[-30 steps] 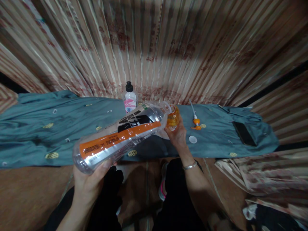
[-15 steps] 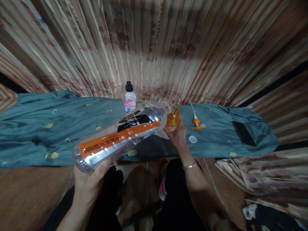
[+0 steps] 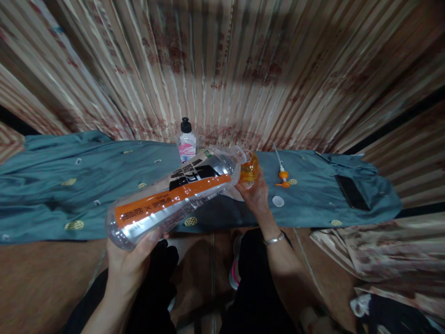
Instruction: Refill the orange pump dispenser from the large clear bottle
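Above teal cloth [image 3: 86, 195]: left hand [image 3: 130, 262] grips base of large clear orange-labelled plastic bottle [image 3: 174, 197], tilted; right hand [image 3: 255, 195] clasps small amber-filled bottle [image 3: 249, 170] at its mouth. Keep mouths aligned, tilt slowly.

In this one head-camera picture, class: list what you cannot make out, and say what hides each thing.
- Whether liquid flows from the large clear bottle into the small orange bottle: the mouths overlap and are too small.
- The small orange bottle's lower part: covered by the right hand.
- The large bottle's base: wrapped by the left hand.
- Print on the black-capped bottle: too small.
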`<state>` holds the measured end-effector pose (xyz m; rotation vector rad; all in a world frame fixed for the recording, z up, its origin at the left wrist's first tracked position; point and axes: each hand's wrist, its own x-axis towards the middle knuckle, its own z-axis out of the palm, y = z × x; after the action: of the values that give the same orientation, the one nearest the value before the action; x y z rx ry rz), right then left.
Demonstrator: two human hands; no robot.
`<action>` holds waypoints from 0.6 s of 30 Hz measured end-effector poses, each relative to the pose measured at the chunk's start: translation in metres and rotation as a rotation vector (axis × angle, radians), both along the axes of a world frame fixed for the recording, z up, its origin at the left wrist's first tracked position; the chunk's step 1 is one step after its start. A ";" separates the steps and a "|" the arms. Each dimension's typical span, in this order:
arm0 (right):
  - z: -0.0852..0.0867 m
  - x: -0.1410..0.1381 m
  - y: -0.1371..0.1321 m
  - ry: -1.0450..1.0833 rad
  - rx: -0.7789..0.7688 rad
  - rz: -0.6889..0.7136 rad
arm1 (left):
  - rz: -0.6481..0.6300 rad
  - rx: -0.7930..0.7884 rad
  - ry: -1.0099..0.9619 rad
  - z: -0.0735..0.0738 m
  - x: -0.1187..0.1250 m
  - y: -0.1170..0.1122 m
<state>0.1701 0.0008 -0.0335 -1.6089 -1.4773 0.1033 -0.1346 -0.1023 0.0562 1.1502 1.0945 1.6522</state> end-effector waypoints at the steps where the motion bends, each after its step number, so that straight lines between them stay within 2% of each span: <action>1: 0.000 0.000 0.000 -0.002 0.001 0.000 | -0.003 0.004 -0.006 0.001 0.001 0.000; 18: 0.002 -0.001 -0.001 0.004 0.016 0.030 | -0.011 0.006 -0.004 0.002 0.003 0.003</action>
<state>0.1694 -0.0003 -0.0316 -1.5732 -1.4954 0.1109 -0.1316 -0.0995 0.0585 1.1540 1.0798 1.6502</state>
